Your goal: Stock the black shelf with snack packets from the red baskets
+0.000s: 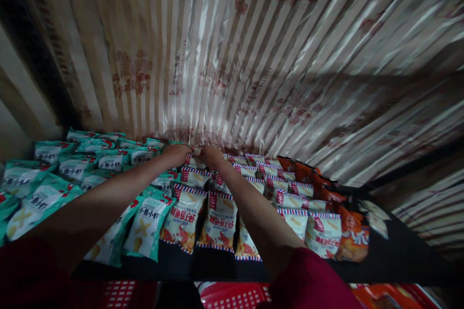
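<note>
Both my arms reach over rows of snack bags to the back of a black shelf (409, 256). My left hand (178, 153) and my right hand (211, 156) are at the two upper corners of a white snack bag (195, 161) in the back row. Their fingers look closed on its top edge, though they are small and dark here. In front of it stand more white bags with red print and striped edges, such as a front-row bag (218, 219). Teal-and-white bags (148, 224) fill the left side, some of them behind my left forearm.
Orange snack bags (353, 236) line the right end, with a pale packet (375, 217) beside them. A striped, wrinkled sheet (217, 58) hangs close behind the rows. Below the shelf's front edge are red baskets (235, 295) and an orange package (386, 295).
</note>
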Available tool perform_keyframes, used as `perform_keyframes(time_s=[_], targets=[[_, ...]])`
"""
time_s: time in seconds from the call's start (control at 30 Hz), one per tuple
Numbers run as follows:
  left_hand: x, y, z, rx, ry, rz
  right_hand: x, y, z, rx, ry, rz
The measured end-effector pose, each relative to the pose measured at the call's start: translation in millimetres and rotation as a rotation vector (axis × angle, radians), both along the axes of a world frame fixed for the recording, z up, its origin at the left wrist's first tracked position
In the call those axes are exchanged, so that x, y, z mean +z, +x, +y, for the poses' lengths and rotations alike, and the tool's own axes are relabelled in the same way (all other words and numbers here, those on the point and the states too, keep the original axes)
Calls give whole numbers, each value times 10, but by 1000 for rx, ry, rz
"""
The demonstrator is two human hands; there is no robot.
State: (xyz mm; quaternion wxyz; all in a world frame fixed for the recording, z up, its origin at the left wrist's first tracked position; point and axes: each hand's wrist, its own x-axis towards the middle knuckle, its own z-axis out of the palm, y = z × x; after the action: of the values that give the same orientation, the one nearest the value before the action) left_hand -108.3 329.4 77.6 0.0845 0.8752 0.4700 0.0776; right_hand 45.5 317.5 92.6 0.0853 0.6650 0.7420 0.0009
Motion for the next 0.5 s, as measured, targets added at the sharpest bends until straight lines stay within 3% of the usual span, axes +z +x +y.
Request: perform_keyframes(time_s=[0.23,0.5], targets=[[-181,-15,160,19,-2,-96,-132,-86,58,29,23,-17],[-168,-66,155,-41,-7,-104,-76,-10,90,19,-4,81]])
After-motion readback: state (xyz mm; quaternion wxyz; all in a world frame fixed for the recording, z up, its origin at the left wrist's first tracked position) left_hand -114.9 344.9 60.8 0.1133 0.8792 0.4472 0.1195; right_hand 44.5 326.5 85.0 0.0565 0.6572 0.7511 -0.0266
